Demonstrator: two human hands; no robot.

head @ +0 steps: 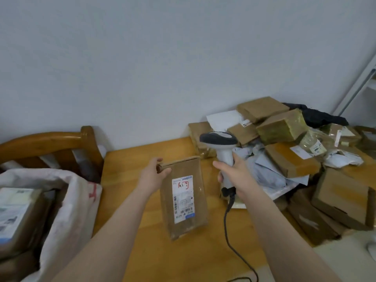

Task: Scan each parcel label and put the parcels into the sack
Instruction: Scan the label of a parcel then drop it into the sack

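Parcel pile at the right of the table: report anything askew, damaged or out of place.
The parcel pile is a loose heap: cardboard boxes lie tilted across one another, with crumpled grey mailer bags wedged between them. The lowest boxes at the near right sit at the very edge of the table. No torn box shows.

**Parcel and scanner in hand, sack open at the side**

A flat brown cardboard parcel [200, 192] is tilted nearly upright in the left hand [154, 171], gripped at its top left corner. Its white label [183, 198], with red handwriting and barcodes, faces the camera. Just beside it, the right hand [234, 171] grips the white scanner [221, 145] by its handle, dark grey head turned left and a dark cable [230, 237] trailing below. The white sack [71, 200] gapes at far left with a labelled box [18, 216] inside. A heap of parcels [284, 139] lies at right.
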